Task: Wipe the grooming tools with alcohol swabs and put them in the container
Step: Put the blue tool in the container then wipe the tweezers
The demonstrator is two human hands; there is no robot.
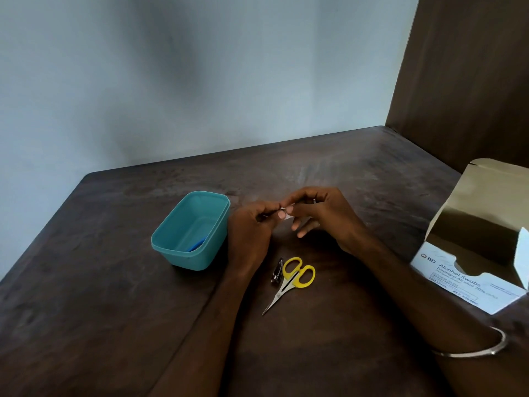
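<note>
My hands, the left hand (252,224) and the right hand (320,216), meet above the worktop (86,296). Just left of my left hand the teal container (171,247) blocks a low sweep that way. Right below my hands lie the yellow scissors (292,279) and, touching them, the nail clipper (277,271). Well to the right of my right hand the open swab box (463,279) stands in the way. Beyond my hands I see bare worktop up to the wall (171,81).
</note>
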